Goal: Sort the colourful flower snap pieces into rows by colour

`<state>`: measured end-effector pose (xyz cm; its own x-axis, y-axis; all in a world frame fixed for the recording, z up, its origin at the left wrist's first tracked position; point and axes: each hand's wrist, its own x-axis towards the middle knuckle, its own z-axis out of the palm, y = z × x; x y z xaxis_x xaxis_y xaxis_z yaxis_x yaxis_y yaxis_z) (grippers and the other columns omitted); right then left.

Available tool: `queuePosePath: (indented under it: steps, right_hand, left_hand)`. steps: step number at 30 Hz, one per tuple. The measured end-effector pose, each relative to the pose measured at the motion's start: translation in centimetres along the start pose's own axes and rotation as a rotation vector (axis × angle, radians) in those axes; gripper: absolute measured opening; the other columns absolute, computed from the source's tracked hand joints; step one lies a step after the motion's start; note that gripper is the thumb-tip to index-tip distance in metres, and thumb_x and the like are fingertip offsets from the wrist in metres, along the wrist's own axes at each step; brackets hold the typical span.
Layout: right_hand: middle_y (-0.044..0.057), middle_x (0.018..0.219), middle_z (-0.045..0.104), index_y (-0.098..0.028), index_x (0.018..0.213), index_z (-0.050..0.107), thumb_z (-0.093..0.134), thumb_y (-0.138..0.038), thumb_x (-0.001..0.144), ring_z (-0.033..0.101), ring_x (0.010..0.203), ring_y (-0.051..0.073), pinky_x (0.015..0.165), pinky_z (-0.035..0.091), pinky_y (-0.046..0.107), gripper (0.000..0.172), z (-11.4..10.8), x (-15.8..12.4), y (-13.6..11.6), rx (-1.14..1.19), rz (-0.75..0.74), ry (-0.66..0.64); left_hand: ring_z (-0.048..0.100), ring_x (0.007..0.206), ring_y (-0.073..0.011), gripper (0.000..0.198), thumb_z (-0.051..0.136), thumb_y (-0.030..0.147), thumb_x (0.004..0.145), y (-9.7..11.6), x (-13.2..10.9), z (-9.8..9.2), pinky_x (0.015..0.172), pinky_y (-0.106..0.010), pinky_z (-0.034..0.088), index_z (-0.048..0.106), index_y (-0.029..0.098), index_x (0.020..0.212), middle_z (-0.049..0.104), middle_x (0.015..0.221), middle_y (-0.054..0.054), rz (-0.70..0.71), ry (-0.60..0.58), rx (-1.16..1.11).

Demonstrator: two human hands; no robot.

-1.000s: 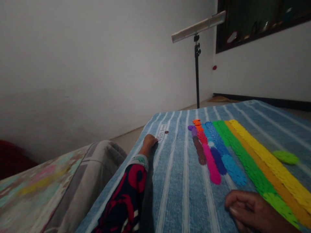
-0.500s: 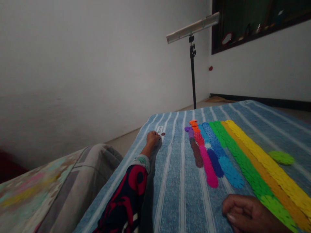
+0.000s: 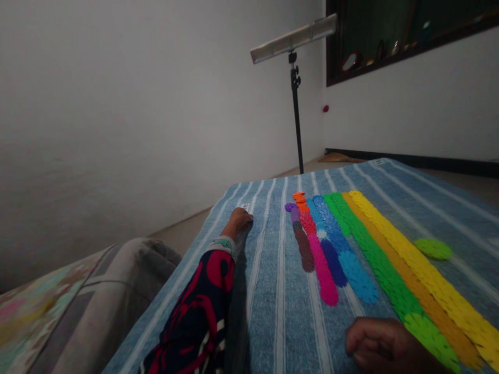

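Note:
My left hand (image 3: 240, 219) rests on the far left of the striped cloth with its fingers bent and pressed together. It covers part of a white label (image 3: 245, 205); whatever lies under the fingertips is hidden. Near the front, my right hand (image 3: 376, 343) is curled closed on the cloth, its inside out of sight. Between and beyond the hands lie overlapping rows of small notched discs: a brown row (image 3: 303, 246), a pink row (image 3: 324, 270), a dark blue row (image 3: 334, 262), a light blue row (image 3: 358, 272), a green row (image 3: 374, 254), an ochre row (image 3: 413, 280) and a yellow row (image 3: 421, 259).
A lime disc pile (image 3: 432, 249) sits right of the yellow row. The blue striped cloth (image 3: 265, 311) covers the surface. Behind it stands a lamp on a black pole (image 3: 296, 119), near a wall and a dark window (image 3: 374, 31). Grey draped fabric (image 3: 128, 285) is at left.
The view has turned slightly right. My left hand has moved a little right along the cloth, over the small brown disc that showed beside it. My right hand stays curled.

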<state>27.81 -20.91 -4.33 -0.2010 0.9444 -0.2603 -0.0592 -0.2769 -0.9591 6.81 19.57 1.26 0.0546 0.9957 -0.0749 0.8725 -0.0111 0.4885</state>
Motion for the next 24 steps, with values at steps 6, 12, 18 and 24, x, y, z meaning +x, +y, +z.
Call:
queuePosePath:
  steps: [6,12,18,24]
  right_hand:
    - [-0.005,0.050,0.047,-0.017,0.079,0.061,0.067,-0.066,0.068,0.044,0.046,0.008,0.046,0.031,0.019,0.051,0.1,0.2,0.0,0.007,-0.043,-0.014]
    - [-0.004,0.047,0.055,-0.016,0.077,0.061,0.068,-0.054,0.072,0.051,0.041,0.009,0.045,0.037,0.021,0.039,0.6,-0.2,-1.4,0.001,-0.107,0.052]
    - [-0.003,0.049,0.061,-0.014,0.079,0.062,0.072,-0.048,0.070,0.055,0.042,0.010,0.043,0.038,0.020,0.037,0.3,-0.5,-2.7,0.074,-0.153,0.093]
    - [-0.002,0.050,0.065,-0.013,0.077,0.063,0.076,-0.041,0.066,0.058,0.042,0.009,0.042,0.041,0.018,0.032,-0.3,-1.1,-3.9,0.161,-0.209,0.118]
  left_hand:
    - [0.063,0.065,-0.0163,0.006,0.068,0.018,0.067,0.0,-1.1,-0.2,0.055,-0.020,0.043,0.063,0.014,0.069,0.064,0.064,-0.003,0.071,0.097,0.022]
    - [0.062,0.071,-0.0181,0.010,0.065,0.022,0.067,0.1,-5.1,-0.3,0.058,-0.022,0.041,0.058,0.016,0.064,0.061,0.062,-0.002,0.163,0.189,-0.004]
    - [0.049,0.047,-0.0110,0.018,0.065,0.030,0.064,1.0,-13.8,1.3,0.047,-0.022,0.037,0.051,0.018,0.061,0.052,0.050,0.002,0.343,-0.151,-0.414]
    - [0.047,0.045,-0.0092,0.025,0.068,0.034,0.059,2.7,-22.8,3.4,0.045,-0.021,0.036,0.049,0.018,0.059,0.053,0.050,0.003,0.426,-0.493,-0.505]
